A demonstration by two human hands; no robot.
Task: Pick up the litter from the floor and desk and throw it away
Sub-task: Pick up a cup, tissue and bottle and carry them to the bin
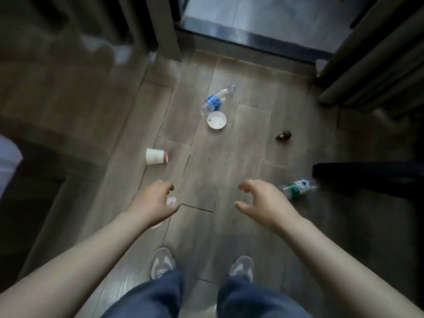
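Litter lies on the wooden floor [202, 171]. A clear bottle with a blue label [217, 101] lies beside a round white lid [216, 120]. A white paper cup with a red rim [157, 156] lies on its side at the left. A small brown lump [284, 135] sits to the right. A clear bottle with a green label [298, 188] lies just right of my right hand [263, 200], which is spread with loosely curled fingers and holds nothing. A crumpled white paper [171, 200] shows between the thumb and fingers of my left hand [152, 200]. Whether the hand touches it is unclear.
A dark chair part [367, 177] juts in from the right, with grey curtains [378, 65] behind it. A glass door sill [252, 40] crosses the far end. Dark furniture [57, 88] fills the left, with a pale object [6, 161] at its edge. My shoes [161, 262] stand below.
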